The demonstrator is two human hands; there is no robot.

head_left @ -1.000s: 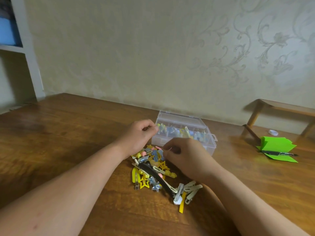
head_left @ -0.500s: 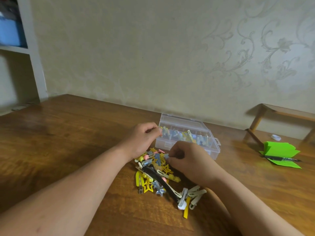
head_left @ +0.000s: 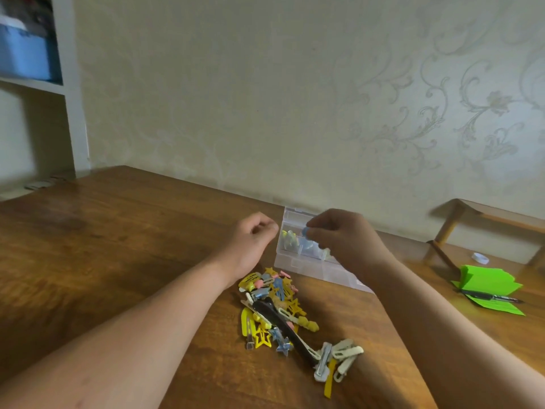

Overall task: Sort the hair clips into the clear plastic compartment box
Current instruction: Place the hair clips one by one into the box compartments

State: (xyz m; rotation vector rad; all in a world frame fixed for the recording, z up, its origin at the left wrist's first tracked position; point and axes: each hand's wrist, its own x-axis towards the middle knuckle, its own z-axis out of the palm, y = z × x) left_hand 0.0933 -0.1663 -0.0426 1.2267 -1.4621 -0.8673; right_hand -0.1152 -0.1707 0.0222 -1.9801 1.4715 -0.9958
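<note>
Right hand (head_left: 339, 239) pinching blue clip (head_left: 305, 230) over box (head_left: 295, 262), left hand (head_left: 253, 242) curled, seemingly empty

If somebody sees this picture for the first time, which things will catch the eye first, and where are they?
First, the bright heap of hair clips, mostly yellow, lying on the wooden table between the two forearms. Just behind it, the right hand pinches a small blue clip above the clear compartment box, beside the curled left hand. At the far right lies vivid green paper with a pen on it.
</note>
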